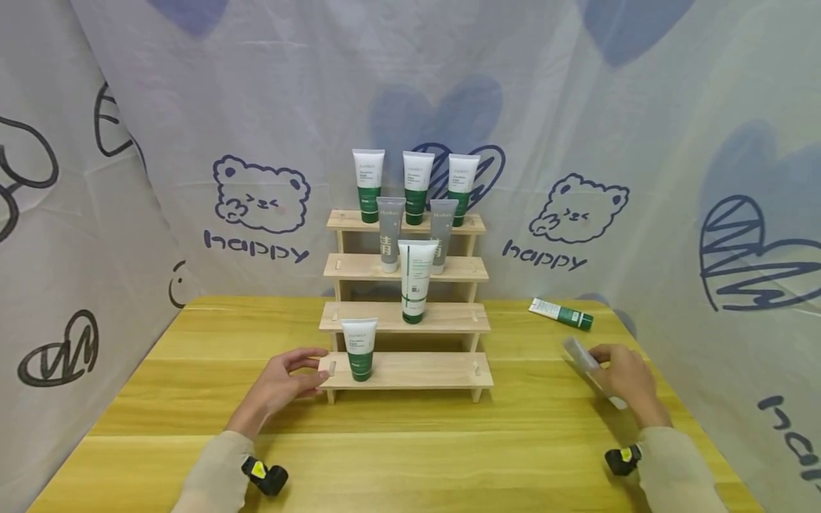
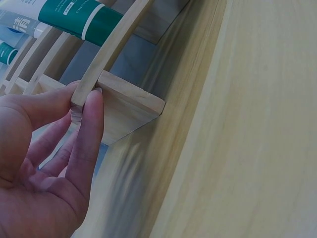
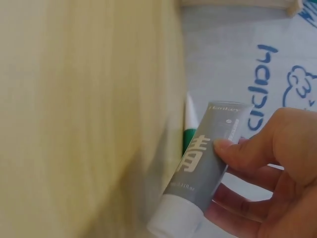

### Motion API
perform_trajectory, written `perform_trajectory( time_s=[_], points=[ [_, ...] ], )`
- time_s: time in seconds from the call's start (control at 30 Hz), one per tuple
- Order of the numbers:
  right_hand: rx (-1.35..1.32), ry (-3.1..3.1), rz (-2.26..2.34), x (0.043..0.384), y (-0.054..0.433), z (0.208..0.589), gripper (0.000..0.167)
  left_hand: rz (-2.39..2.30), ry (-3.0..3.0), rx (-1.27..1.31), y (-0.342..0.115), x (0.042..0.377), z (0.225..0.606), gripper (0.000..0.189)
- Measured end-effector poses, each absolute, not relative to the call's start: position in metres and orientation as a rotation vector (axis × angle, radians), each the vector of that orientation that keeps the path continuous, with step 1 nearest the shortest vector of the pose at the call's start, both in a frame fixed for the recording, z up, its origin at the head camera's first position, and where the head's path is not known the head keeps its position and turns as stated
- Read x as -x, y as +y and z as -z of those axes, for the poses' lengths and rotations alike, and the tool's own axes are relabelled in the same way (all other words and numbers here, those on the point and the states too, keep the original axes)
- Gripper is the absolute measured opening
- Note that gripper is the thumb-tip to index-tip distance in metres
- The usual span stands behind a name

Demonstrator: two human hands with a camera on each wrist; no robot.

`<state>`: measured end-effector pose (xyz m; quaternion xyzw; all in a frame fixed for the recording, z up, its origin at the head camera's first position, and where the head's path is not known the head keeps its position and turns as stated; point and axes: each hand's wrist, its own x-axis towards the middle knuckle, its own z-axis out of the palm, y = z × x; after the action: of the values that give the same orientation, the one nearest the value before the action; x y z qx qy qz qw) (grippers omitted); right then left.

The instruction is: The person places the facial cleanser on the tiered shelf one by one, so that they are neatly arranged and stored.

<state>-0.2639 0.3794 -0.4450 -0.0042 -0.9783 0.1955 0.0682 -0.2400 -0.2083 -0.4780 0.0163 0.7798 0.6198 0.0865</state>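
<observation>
My left hand (image 1: pixel 290 377) pinches the left end of the lowest step of a wooden tiered stand (image 1: pixel 417 370); the left wrist view shows thumb and finger on the board's edge. On that step a small white-and-green tube (image 1: pixel 360 350) stands upright near the left end. To the right of the stand, my right hand (image 1: pixel 625 377) holds a grey squeeze tube (image 3: pixel 205 153) with a white cap, tilted above the table. The thumb presses its printed front in the right wrist view. Behind that hand, a white-and-green tube (image 1: pixel 561 313) lies on the table.
Three white-and-green tubes (image 1: pixel 417 189) stand on the top step. Two grey tubes (image 1: pixel 390 235) are on the second step, and a taller white tube (image 1: pixel 417 281) is on the third. A printed curtain (image 1: pixel 269 85) hangs behind and beside the wooden table (image 1: pixel 410 463).
</observation>
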Motion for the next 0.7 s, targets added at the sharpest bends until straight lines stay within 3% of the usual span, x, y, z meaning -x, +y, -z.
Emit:
perform_trajectory(
  time_s=[0.7],
  points=[
    [-0.17, -2.833, -1.016, 0.264, 0.318, 0.398, 0.037, -1.837, 2.322, -0.048, -0.207, 0.24, 0.477, 0.057]
  ],
)
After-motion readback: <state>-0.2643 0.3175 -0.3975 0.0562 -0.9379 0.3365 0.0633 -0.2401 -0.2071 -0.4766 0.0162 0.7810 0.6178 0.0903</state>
